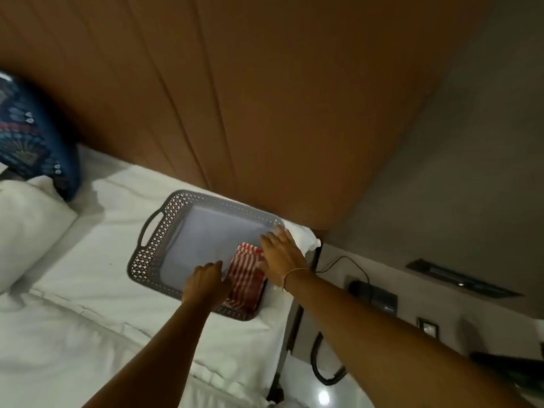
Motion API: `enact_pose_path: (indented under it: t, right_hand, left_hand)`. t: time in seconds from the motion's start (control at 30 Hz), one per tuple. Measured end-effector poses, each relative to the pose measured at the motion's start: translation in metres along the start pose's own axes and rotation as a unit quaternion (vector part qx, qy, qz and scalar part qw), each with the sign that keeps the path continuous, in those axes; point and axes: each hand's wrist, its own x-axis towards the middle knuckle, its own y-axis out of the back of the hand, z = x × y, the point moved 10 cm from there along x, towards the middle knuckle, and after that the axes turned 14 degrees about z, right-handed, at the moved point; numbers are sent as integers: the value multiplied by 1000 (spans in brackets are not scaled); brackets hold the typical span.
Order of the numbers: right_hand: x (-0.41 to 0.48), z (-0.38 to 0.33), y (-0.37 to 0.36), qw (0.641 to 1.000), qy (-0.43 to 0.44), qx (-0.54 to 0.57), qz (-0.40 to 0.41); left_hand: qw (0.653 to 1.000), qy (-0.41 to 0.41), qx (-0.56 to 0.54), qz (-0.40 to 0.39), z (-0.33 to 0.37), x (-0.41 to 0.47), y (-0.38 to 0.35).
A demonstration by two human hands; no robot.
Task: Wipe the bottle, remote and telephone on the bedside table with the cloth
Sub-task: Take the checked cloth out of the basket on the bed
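A folded red-and-white striped cloth (245, 275) lies in the near right corner of a grey plastic basket (153, 248) that sits on the white bed. My left hand (206, 285) reaches over the basket's near rim, its fingers curled down at the cloth's left edge. My right hand (282, 251) hovers flat over the cloth's right side, fingers spread, a thin band on the wrist. Whether either hand touches the cloth is unclear. The bottle, remote and telephone are not clearly in view.
White pillows (26, 225) and a dark patterned cushion (32, 142) lie at the left. A brown padded headboard (265, 113) rises behind the basket. At the right, a dark device (379, 298) with cables and a wall switch (428, 326) sit by the bed edge.
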Motion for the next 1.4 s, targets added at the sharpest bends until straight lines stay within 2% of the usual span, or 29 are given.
enact_pose_path:
  t: [0.1,0.2,0.33,0.47,0.57,0.67,0.73,0.83,0.9,1.03,1.13,1.23,1.4]
  right_hand:
    - [18,-9,-20,998,17,-56,-15]
    - [29,-16,-29,997,13,-68,-33]
    - [39,-15,-37,996,6,-75,-54]
    - [39,-15,-39,996,10,-80,-45]
    - [40,-11,-22,998,-1,-70,-6]
    - [40,-5,13,998,-34,-10,42]
    - [38,7,33,989,-103,102,41]
    - [27,28,59,946,-196,257,15]
    - [15,42,73,903,-248,351,1]
    - [-38,78,103,793,-335,509,-7]
    - [-98,114,114,688,-396,609,6]
    - [-170,151,119,609,-430,667,19]
    - [-306,223,104,520,-481,704,56]
  left_hand:
    - [999,36,-23,-14,-9,11,-19]
    - [995,62,-64,-44,-12,12,-37]
    - [991,84,-94,-39,-18,20,-47]
    - [987,95,-125,-37,-18,22,-48]
    - [978,117,-172,-20,-16,21,-31]
    - [972,113,-207,-6,-4,17,4]
    - [970,102,-222,11,5,15,30]
    - [967,66,-244,28,28,6,71]
    - [964,42,-259,30,46,-3,90]
    - [953,23,-302,8,94,-33,106]
    - [948,1,-315,-33,142,-63,94]
    - [938,-11,-338,-75,195,-101,64]
    - [931,-32,-327,-159,286,-174,-13]
